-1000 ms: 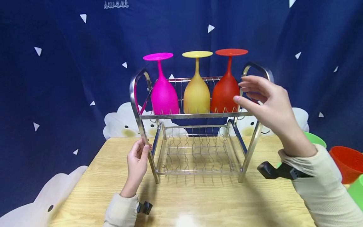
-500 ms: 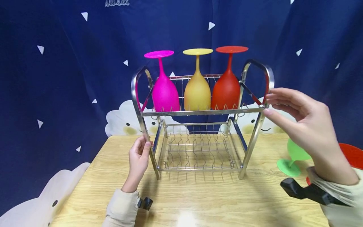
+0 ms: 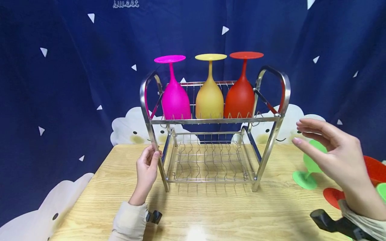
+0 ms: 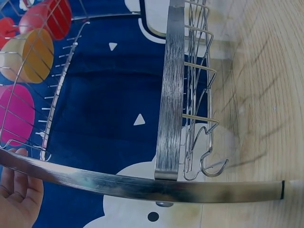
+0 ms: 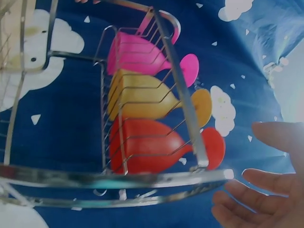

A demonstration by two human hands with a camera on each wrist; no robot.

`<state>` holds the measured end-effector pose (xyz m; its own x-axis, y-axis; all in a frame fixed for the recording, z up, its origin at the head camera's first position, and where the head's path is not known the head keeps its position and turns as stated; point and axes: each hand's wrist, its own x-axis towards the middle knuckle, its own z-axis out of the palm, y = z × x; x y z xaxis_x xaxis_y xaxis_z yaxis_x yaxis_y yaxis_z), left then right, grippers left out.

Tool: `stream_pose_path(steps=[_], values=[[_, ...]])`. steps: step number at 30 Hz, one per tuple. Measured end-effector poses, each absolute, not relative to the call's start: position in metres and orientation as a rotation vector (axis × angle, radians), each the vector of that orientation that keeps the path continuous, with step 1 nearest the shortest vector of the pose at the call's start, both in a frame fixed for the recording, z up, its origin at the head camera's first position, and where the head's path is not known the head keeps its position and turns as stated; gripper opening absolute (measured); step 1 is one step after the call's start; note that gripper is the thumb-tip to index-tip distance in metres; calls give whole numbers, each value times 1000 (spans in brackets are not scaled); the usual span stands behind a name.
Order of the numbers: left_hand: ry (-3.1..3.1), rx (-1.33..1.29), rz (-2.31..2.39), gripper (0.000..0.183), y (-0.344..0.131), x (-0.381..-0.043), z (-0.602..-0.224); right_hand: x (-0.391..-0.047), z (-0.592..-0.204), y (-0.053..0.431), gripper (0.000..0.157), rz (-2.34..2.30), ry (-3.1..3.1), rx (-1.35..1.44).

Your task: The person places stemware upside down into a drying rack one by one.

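A two-tier metal dish rack (image 3: 211,180) stands on the wooden table. On its upper tier, a pink goblet (image 3: 176,100), a yellow goblet (image 3: 209,100) and a red goblet (image 3: 240,100) sit upside down in a row, feet up. My left hand (image 3: 146,167) holds the rack's left front leg, thumb in front and fingers behind. In the left wrist view its fingers show beside the metal frame. To the right of the rack, my right hand (image 3: 337,154) hangs in the air with thumb and fingers apart, holding nothing. It partly covers a green goblet (image 3: 312,160).
Beyond my right hand, a red cup (image 3: 375,169), a red round foot (image 3: 333,197) and another green piece (image 3: 382,190) show at the right edge. The lower tier holds a wire tray (image 3: 208,162). A blue curtain (image 3: 75,83) hangs behind the table.
My right hand has moved from beside the red goblet, past the rack's right side, out to the right and down. The left hand stays on the leg.
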<state>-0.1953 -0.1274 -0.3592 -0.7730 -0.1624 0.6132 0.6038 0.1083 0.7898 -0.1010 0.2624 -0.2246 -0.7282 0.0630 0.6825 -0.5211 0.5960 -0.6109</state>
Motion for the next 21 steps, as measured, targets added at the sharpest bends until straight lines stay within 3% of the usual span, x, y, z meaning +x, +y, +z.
stream_pose_path(steps=[21], values=[[-1826, -429, -1709, 15, -122, -201, -364, -94, -288, 350, 59, 925, -2121, 57]])
